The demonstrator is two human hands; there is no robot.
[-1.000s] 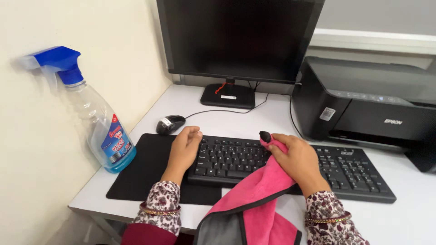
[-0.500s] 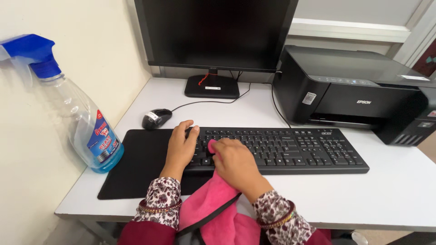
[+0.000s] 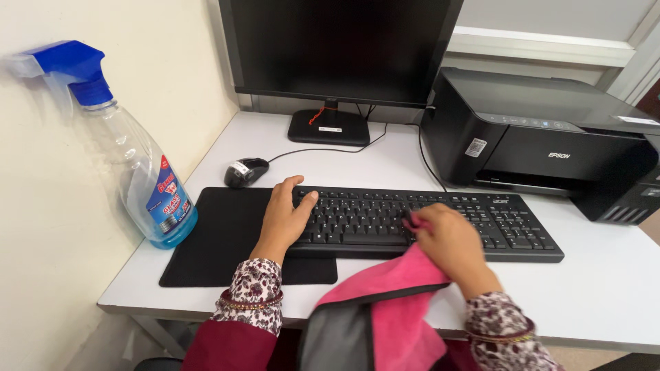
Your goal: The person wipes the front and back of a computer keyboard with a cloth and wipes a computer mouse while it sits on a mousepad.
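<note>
Right hand (image 3: 450, 240) presses pink cloth (image 3: 392, 302) onto keyboard (image 3: 426, 223).

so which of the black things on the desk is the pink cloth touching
The keyboard. The right hand presses the pink cloth onto its middle keys, while the mouse, monitor and printer are clear of it.

Running off the top edge: monitor (image 3: 340, 48); hiding keys (middle rows) under pink cloth (image 3: 385, 302); blurring at fingertips.
</note>
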